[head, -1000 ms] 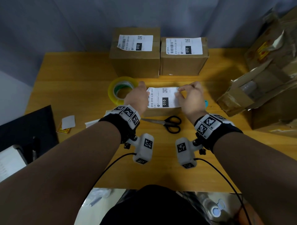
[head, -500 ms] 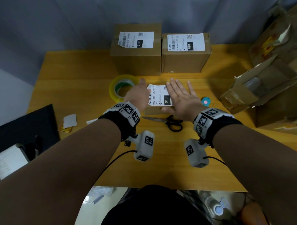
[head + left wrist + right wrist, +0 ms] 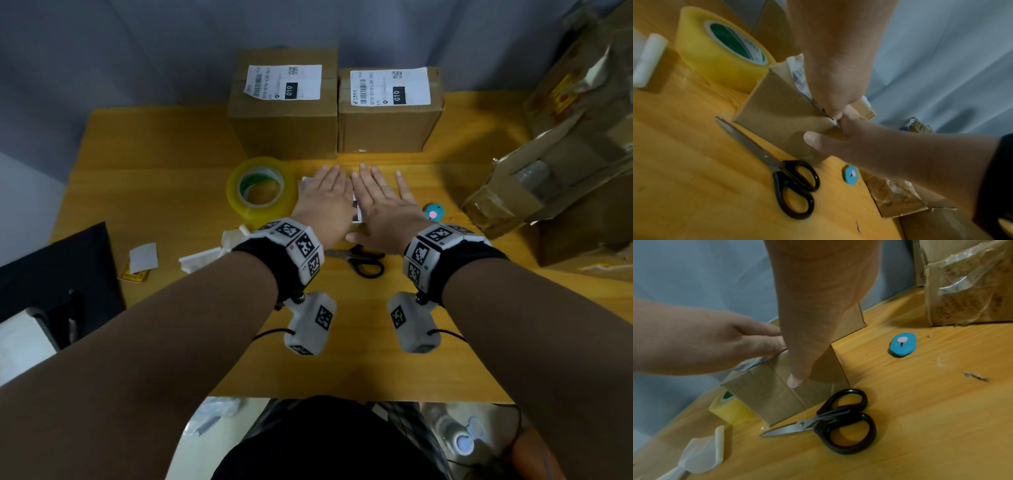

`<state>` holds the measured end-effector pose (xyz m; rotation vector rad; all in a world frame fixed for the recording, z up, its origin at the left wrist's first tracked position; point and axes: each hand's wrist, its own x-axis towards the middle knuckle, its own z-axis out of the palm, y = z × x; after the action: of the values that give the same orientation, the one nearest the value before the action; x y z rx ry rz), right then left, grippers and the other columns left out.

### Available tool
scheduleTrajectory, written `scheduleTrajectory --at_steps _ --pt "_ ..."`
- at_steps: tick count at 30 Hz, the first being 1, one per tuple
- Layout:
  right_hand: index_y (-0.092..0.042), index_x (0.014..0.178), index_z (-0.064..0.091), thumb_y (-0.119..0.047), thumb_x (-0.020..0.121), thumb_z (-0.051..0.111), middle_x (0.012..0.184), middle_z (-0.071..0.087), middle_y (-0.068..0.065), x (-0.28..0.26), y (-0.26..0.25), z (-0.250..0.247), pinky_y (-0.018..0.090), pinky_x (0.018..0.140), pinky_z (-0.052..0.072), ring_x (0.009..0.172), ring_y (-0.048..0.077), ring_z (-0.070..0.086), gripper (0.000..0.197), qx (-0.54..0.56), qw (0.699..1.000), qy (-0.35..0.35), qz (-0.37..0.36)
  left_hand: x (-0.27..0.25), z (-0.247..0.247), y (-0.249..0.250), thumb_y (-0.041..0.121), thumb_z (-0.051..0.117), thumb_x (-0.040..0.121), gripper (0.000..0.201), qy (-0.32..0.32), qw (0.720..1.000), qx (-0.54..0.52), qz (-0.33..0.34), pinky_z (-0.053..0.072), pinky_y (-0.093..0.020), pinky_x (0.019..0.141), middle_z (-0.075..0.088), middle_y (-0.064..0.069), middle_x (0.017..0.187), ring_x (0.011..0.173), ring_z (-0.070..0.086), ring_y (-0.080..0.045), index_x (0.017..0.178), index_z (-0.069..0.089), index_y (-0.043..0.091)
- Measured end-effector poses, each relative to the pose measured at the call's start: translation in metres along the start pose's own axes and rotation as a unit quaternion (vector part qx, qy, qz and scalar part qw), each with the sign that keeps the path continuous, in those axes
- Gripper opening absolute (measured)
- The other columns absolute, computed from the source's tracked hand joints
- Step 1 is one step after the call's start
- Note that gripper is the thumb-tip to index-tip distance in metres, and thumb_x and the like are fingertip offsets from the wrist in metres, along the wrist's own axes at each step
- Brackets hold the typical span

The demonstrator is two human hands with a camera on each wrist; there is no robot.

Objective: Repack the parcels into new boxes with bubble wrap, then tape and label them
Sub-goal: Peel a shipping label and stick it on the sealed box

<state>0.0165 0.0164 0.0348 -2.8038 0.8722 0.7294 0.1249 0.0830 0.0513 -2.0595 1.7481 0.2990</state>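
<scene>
Both hands, the left hand [image 3: 325,202] and right hand [image 3: 380,205], lie flat with straight fingers [image 3: 371,178] on the small brown cardboard box [image 3: 781,113]. Its white paper label [image 3: 799,73] sits under the fingers, mostly hidden. The yellow tape roll [image 3: 260,190] seems to touch the box, left of the fingers.

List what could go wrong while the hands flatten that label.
1. Both hands, left and right, hide most of the label, so a crease could be pressed in unseen.
2. The scissors lie against the box; sliding it may push them off the table.
</scene>
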Motion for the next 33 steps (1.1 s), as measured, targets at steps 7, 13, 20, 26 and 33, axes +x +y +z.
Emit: scheduleTrajectory --at_steps 7,13,20,26,33 --pt "-0.012 0.148 -0.020 -0.060 0.091 0.038 0.156 -0.026 0.004 -0.002 0.000 0.000 0.051 0.116 -0.012 0.145 0.020 -0.020 0.095 0.030 0.999 0.028 -0.015 -0.008 0.033 -0.019 0.064 0.017 0.093 0.084 0.026 0.996 -0.083 0.017 -0.007 -0.039 0.119 -0.014 -0.006 0.158 0.146 -0.011 -0.017 0.150 -0.011 0.010" --pt "-0.012 0.148 -0.021 -0.052 0.090 0.049 0.157 -0.025 0.006 -0.003 0.000 0.002 0.052 0.117 -0.010 0.145 0.020 -0.019 0.099 0.054 0.998 0.033 -0.007 -0.016 0.035 -0.040 0.072 0.020 0.086 0.096 0.003 0.998 -0.063 0.012 -0.006 -0.043 0.118 -0.019 -0.009 0.157 0.146 -0.013 -0.021 0.148 -0.016 0.007" --pt "-0.010 0.147 -0.023 -0.044 0.088 0.054 0.156 -0.028 0.007 -0.005 0.001 0.002 0.053 0.115 -0.013 0.145 0.023 -0.018 0.103 0.101 0.994 0.026 0.030 -0.029 0.038 -0.056 0.080 0.018 0.080 0.107 -0.024 0.998 -0.047 -0.039 -0.009 -0.049 0.116 -0.024 -0.012 0.155 0.145 -0.015 -0.025 0.146 -0.019 0.005" --pt "-0.002 0.146 -0.021 -0.071 0.079 0.048 0.155 -0.025 0.016 -0.003 -0.009 -0.005 0.059 0.111 -0.018 0.144 0.027 -0.022 0.118 -0.007 0.997 0.077 -0.018 -0.021 0.017 -0.029 0.086 0.035 0.070 0.126 0.037 0.999 -0.033 -0.002 -0.010 -0.046 0.116 -0.022 -0.019 0.154 0.144 -0.016 -0.031 0.146 -0.017 0.000" --pt "-0.012 0.150 -0.016 -0.053 0.079 0.065 0.158 -0.021 0.008 -0.001 -0.013 0.012 0.051 0.117 -0.010 0.146 0.022 -0.017 0.115 0.084 0.993 0.079 -0.006 -0.015 0.035 -0.016 0.072 0.053 0.076 0.119 0.017 0.995 -0.089 0.030 -0.011 -0.037 0.116 -0.019 -0.010 0.157 0.145 -0.015 -0.022 0.148 -0.016 0.007"
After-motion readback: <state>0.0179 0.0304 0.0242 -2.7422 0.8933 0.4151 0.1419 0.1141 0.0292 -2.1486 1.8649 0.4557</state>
